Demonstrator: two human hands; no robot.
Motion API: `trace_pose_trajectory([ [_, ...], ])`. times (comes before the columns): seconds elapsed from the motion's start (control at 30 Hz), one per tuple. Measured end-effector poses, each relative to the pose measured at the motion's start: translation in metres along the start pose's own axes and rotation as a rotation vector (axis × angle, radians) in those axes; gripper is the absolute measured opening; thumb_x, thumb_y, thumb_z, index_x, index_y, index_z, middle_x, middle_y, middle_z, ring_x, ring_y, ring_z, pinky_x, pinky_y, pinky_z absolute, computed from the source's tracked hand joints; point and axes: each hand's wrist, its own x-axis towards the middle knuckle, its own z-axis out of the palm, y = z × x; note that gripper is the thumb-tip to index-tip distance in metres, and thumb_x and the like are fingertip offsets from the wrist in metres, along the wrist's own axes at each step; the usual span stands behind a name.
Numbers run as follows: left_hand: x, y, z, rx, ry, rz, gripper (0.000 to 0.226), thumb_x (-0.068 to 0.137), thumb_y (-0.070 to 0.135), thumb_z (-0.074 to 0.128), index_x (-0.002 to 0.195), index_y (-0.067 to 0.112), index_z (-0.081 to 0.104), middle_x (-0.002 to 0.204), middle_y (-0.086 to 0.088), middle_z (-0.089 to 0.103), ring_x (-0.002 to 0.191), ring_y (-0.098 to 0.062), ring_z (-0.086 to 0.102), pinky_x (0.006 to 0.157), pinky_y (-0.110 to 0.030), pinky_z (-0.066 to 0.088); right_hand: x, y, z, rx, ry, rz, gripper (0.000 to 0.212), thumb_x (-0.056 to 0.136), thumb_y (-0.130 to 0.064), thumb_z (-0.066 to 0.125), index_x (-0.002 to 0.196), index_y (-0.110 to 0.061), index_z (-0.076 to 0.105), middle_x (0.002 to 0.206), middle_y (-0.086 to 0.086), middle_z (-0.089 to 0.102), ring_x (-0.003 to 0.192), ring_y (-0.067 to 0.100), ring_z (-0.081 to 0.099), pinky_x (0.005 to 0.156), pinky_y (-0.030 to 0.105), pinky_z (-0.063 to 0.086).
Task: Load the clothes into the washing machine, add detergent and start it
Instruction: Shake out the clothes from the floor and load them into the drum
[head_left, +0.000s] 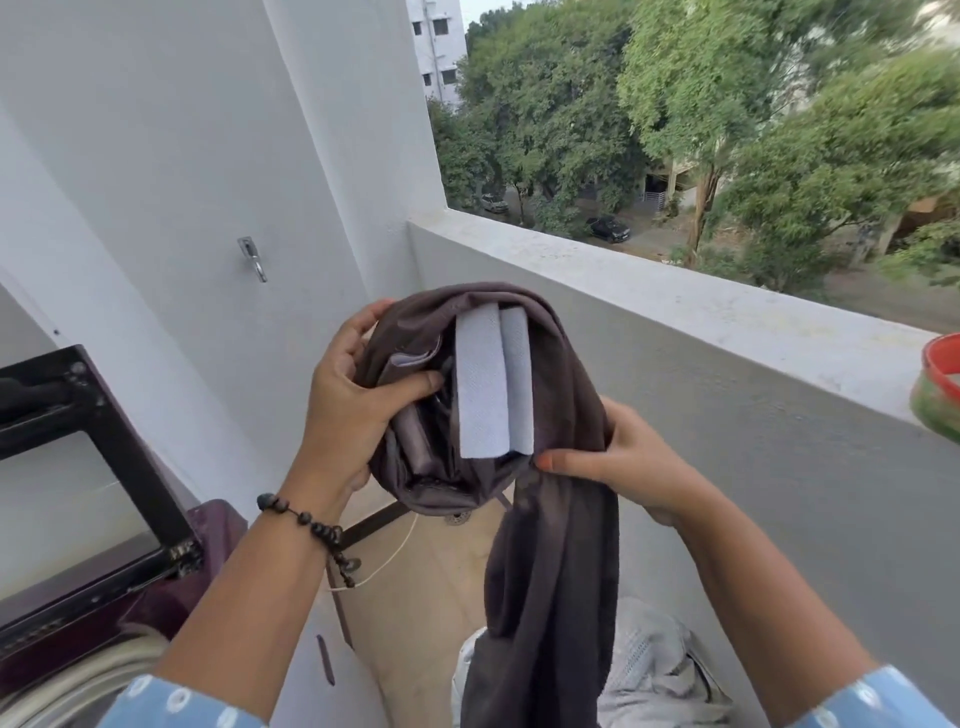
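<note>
Two hands: both grasp one dark brown garment (540, 519), held up over the balcony floor, near centre.
Left hand (358, 395): fingers curled into the gathered upper bunch, thumb pressed inside the folds beside the pale lavender lining (485, 384).
Right hand (623, 457): pinches the cloth at the lower right of the bunch; a long tail hangs down from there.
Washing machine (67, 613): near left, lid (78, 441) raised, drum rim showing at the bottom edge.
More laundry: pale grey clothes (654, 670) lie low, near centre-right.
Step, as I judge: garment not yet loaded.
Risk: the hanging tail could drag on the floor or snag the lid hinge when swung left; a loose pinch could drop it; the parapet (675, 291) is just beyond.
</note>
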Motion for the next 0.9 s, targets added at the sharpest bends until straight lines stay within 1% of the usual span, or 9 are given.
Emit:
trace_pose_trajectory([
  [0.13,0.001,0.002,-0.009,0.026,-0.032,-0.003,0.077,0.065,-0.012,0.078,0.135,0.012,0.054,0.113,0.006,0.070,0.103,-0.008,0.067,0.084,-0.019,0.052,0.010,-0.012,-0.016,-0.043,0.226,-0.118,0.034,0.078,0.007,0.070,0.099,-0.019,0.067,0.087,-0.006,0.074,0.081,0.011,0.070,0.071,0.028,0.057],
  [0.23,-0.001,0.003,-0.015,0.066,-0.066,0.019,0.073,0.064,-0.004,0.079,0.131,0.012,0.058,0.119,-0.002,0.069,0.108,-0.015,0.066,0.090,-0.026,0.051,0.010,-0.031,-0.037,0.044,0.315,-0.181,0.041,0.077,0.018,0.062,0.101,-0.015,0.066,0.084,-0.005,0.072,0.077,0.012,0.067,0.069,0.026,0.054],
  [0.3,-0.006,0.002,-0.010,0.026,-0.002,0.030,0.067,0.064,0.000,0.079,0.127,0.012,0.061,0.119,-0.003,0.069,0.108,-0.017,0.065,0.089,-0.027,0.052,0.008,-0.041,-0.038,0.071,0.324,-0.228,0.042,0.075,0.018,0.062,0.102,-0.015,0.067,0.087,-0.001,0.072,0.080,0.014,0.067,0.072,0.028,0.054],
  [0.37,-0.009,0.001,0.002,-0.079,0.102,0.032,0.060,0.068,0.000,0.076,0.125,0.009,0.061,0.120,-0.007,0.068,0.108,-0.019,0.065,0.087,-0.029,0.053,0.005,-0.044,-0.024,0.125,0.261,-0.248,0.041,0.073,0.007,0.066,0.108,-0.014,0.066,0.094,0.001,0.073,0.085,0.017,0.068,0.074,0.030,0.055],
  [0.43,-0.009,0.001,0.016,-0.217,0.230,0.006,0.054,0.075,-0.004,0.070,0.126,0.006,0.060,0.121,-0.010,0.067,0.108,-0.021,0.066,0.084,-0.029,0.054,0.002,-0.039,-0.003,0.191,0.155,-0.240,0.050,0.075,-0.008,0.069,0.124,-0.014,0.060,0.113,0.003,0.070,0.101,0.019,0.067,0.085,0.034,0.054],
  [0.53,-0.011,-0.001,0.032,-0.363,0.389,-0.026,0.050,0.080,-0.007,0.066,0.128,0.003,0.058,0.122,-0.013,0.066,0.101,-0.018,0.068,0.077,-0.025,0.055,-0.002,-0.031,0.014,0.171,0.108,-0.233,0.075,0.074,-0.036,0.075,0.142,-0.030,0.045,0.138,-0.009,0.056,0.126,0.013,0.055,0.106,0.041,0.044],
  [0.67,-0.011,0.005,0.046,-0.598,0.553,-0.075,0.048,0.084,-0.004,0.064,0.131,0.001,0.054,0.122,-0.015,0.066,0.091,-0.017,0.071,0.070,-0.025,0.056,-0.008,-0.016,0.017,0.092,0.077,-0.105,0.106,0.059,-0.058,0.081,0.147,-0.048,0.025,0.149,-0.015,0.041,0.132,0.005,0.047,0.111,0.042,0.040],
  [0.8,-0.012,0.003,0.072,-0.718,0.661,-0.118,0.052,0.085,0.001,0.066,0.134,0.006,0.048,0.126,-0.012,0.064,0.095,-0.019,0.071,0.069,-0.028,0.058,-0.007,-0.006,0.035,0.169,0.083,-0.090,0.111,0.058,-0.051,0.081,0.149,-0.045,0.018,0.143,-0.022,0.045,0.127,-0.003,0.049,0.107,0.030,0.043],
  [0.9,-0.028,-0.010,0.097,-0.645,0.636,-0.181,0.057,0.088,0.009,0.068,0.138,0.016,0.042,0.130,-0.005,0.062,0.110,-0.020,0.066,0.083,-0.035,0.059,0.001,-0.006,0.052,0.374,0.220,-0.121,0.091,0.062,-0.043,0.081,0.141,-0.036,0.037,0.131,-0.017,0.060,0.119,0.003,0.059,0.100,0.027,0.049],
])
